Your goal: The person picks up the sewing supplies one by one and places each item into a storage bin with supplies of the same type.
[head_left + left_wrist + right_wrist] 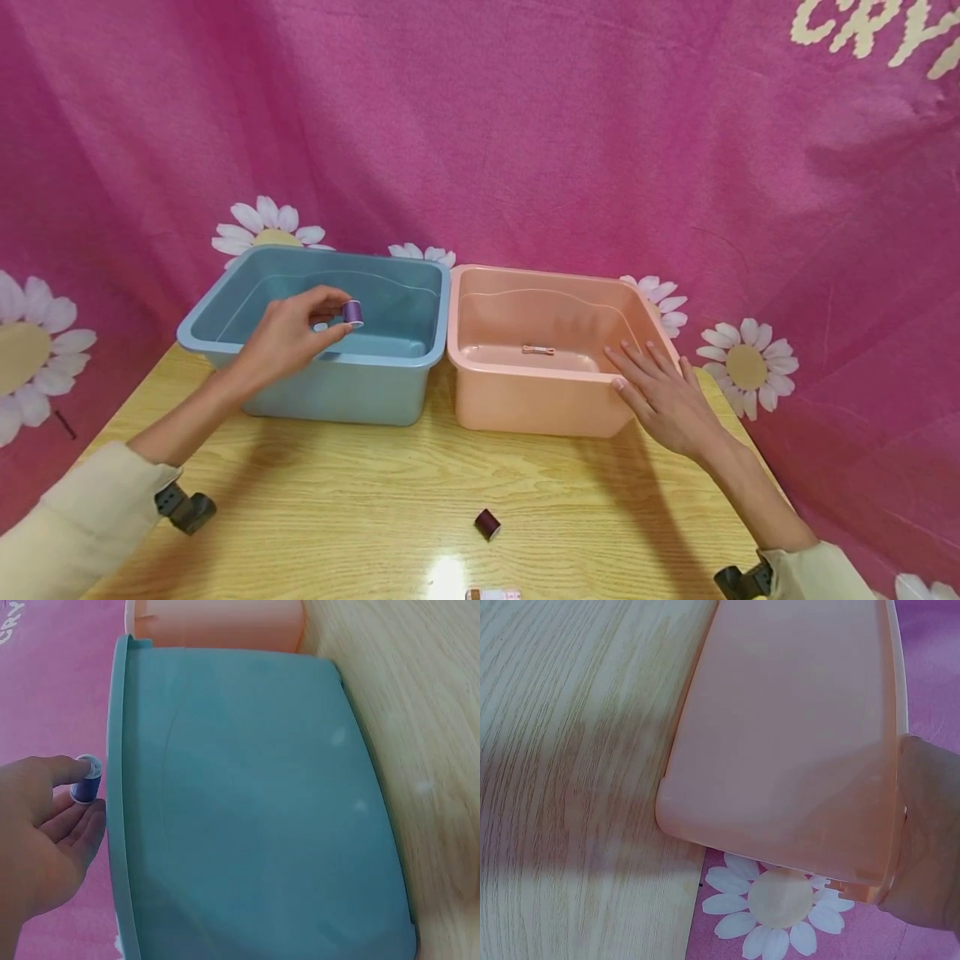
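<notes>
Over the front part of a blue plastic bin (337,393), my left hand (288,333) pinches a purple thread spool (352,313) between thumb and fingers. The left wrist view shows this spool (86,780) tilted, with a pale end, just beyond the bin's rim. A small whitish thing shows partly behind the hand, inside the blue bin. My right hand (670,406) rests with spread, fairly straight fingers on the front right corner of a peach bin (532,404). On that bin's floor lies a small bundle of light thread (537,350).
A dark maroon thread spool (487,524) lies on the wooden table (337,508) in front of the bins. At the bottom edge a white and brown item (492,594) is cut off by the frame. A pink flowered cloth (525,133) hangs behind.
</notes>
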`<state>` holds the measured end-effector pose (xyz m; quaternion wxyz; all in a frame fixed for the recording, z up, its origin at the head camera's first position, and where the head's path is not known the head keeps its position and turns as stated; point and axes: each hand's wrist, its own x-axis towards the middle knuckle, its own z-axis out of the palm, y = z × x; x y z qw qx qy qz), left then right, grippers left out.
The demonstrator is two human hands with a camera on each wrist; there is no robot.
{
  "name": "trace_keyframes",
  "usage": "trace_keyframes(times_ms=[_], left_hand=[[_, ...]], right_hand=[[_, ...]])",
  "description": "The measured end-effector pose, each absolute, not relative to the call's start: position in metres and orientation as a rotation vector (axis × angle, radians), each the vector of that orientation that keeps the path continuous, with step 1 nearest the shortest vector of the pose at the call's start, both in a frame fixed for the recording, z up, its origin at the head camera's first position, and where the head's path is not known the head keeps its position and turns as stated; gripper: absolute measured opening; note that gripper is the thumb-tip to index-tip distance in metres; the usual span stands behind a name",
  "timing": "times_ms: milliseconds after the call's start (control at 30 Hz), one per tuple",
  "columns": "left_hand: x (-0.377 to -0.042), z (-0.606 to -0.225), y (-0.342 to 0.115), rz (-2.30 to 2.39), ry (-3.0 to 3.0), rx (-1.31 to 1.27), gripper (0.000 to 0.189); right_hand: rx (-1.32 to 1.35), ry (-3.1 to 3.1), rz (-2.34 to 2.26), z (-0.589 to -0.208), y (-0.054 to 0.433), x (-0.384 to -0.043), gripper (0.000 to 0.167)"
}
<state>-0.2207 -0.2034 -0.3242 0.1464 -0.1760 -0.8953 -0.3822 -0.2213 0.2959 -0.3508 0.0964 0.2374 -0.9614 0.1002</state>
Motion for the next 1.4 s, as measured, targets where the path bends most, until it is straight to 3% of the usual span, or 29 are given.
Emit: trace_keyframes(times_ms=[1400], left_hand=[[-0.273, -0.326, -0.221, -1.032, -2.886, -0.458, 0.033]], right_hand=[[0.710, -2.835, 0.275, -0.350, 0.296, -0.221, 0.051]])
